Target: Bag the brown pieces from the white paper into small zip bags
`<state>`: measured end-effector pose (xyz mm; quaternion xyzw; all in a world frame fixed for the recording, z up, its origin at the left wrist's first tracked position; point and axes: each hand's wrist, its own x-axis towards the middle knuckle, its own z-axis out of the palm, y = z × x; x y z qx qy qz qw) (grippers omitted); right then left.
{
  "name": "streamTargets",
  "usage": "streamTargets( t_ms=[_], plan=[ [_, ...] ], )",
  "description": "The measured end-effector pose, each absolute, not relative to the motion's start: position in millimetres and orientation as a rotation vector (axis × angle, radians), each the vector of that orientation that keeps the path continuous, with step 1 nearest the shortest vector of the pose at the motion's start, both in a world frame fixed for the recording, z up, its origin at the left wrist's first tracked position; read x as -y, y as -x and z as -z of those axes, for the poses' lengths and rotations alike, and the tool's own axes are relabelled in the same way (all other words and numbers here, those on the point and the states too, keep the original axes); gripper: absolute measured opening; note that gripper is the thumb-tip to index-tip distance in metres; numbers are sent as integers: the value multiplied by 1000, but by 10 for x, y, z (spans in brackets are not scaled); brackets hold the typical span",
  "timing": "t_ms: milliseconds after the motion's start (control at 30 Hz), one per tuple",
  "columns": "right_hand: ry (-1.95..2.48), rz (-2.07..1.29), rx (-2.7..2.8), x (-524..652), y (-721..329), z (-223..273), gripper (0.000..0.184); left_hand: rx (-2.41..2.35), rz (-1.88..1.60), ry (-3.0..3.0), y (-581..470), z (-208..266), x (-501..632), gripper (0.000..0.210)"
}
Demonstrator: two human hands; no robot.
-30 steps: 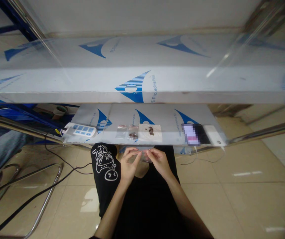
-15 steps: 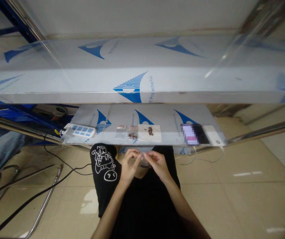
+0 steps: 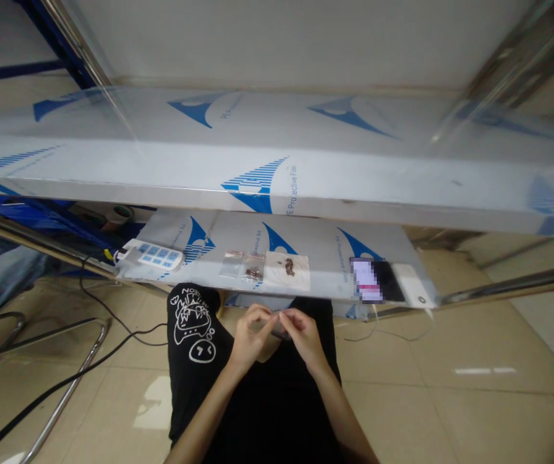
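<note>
Above my lap, my left hand and my right hand meet, thumbs and fingertips pinched together on the top edge of a small clear plastic bag. Something dark shows low in this bag, too small to make out. On the lower shelf in front of me lies a flat clear zip bag. Beside it is another zip bag containing small brown pieces. A white tissue comes right after, with more loose brown pieces on top.
The lower shelf also carries a white power strip at left, and a phone and white power bank with cables at right. An upper shelf overhangs it. A metal chair frame and black cable are at left.
The camera view has tilted slightly, so the shelves sit lower in the picture. Both hands keep their pinch on the bag, with fingertips a little closer together; less of the bag shows.
</note>
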<state>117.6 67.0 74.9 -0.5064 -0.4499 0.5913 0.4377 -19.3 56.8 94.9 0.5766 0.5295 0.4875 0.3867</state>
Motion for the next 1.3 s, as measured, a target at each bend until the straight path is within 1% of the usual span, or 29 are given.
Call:
streamTargets(
  t_ms=[100,233,367,500,600,767,867,967,1100,1233,1300],
  plan=[
    [1278,-1455,1077,-674,-1209,-730,29,-1328,-1217,-1459,164,-943,-593,19],
    [1315,-1397,1091,-692,-1272,-710,29,-1321,-1166,-1459,165,-871,-616,16],
    [1320,-1444,1090,-735,-1310,-716,33,-1397,-1178,-1543,207,-806,-636,19],
    [1291,-1460,1155,-770,-1313,-769,35,-1516,-1198,-1660,248,-847,-648,17],
    [1285,-1425,1166,-784,-1306,-787,35,-1516,-1187,-1669,250,-870,-636,18],
    [1286,-1593,912,-768,-1233,-696,37,-1488,-1054,-1492,219,-805,-577,17],
    [1325,-1677,647,-749,-1176,-566,40,-1428,-925,-1453,228,-712,-571,15],
    [1377,-1711,406,-733,-1204,-359,40,-1454,-933,-1434,309,-577,-650,19],
    [1513,-1731,88,-629,-1449,16,31,-1557,-973,-1403,518,-440,-908,27],
    [1457,-1766,-42,-392,-1788,350,29,-1640,-904,-1491,686,-409,-1318,32],
    [1357,-1755,-91,-274,-1920,453,28,-1765,-754,-1577,722,-383,-1560,32]
  ],
)
